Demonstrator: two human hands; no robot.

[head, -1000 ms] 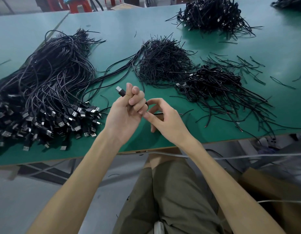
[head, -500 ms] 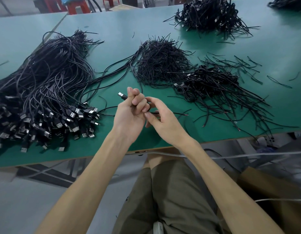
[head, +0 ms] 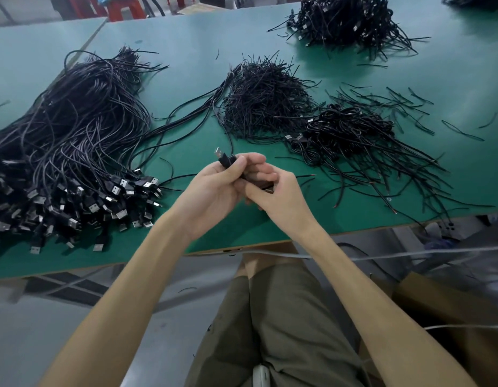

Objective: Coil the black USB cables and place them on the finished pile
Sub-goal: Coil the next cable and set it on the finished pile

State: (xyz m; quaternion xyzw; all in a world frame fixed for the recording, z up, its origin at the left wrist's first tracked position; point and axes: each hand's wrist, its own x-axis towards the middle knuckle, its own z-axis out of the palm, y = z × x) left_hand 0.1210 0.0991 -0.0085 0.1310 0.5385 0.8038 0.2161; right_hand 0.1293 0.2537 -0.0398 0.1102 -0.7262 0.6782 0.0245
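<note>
My left hand [head: 217, 188] is closed around a coiled black USB cable [head: 224, 159], whose metal plug sticks up past my fingers. My right hand [head: 278, 196] presses against the left from the right, its fingers closed on the lower part of the same coil; most of the coil is hidden inside both hands. A big heap of uncoiled USB cables [head: 69, 152] lies at the left, plugs toward me. A pile of coiled cables [head: 351, 132] lies to the right of my hands.
A heap of short black ties [head: 264, 99] sits in the middle of the green table [head: 186, 65]. Another cable pile [head: 345, 20] lies at the far back. Loose ties [head: 398, 101] are scattered at the right. The table's front edge [head: 242, 248] runs just below my wrists.
Both hands have closed tighter together around the coil. My right hand's fingers, spread before, now wrap the lower part of the bundle.
</note>
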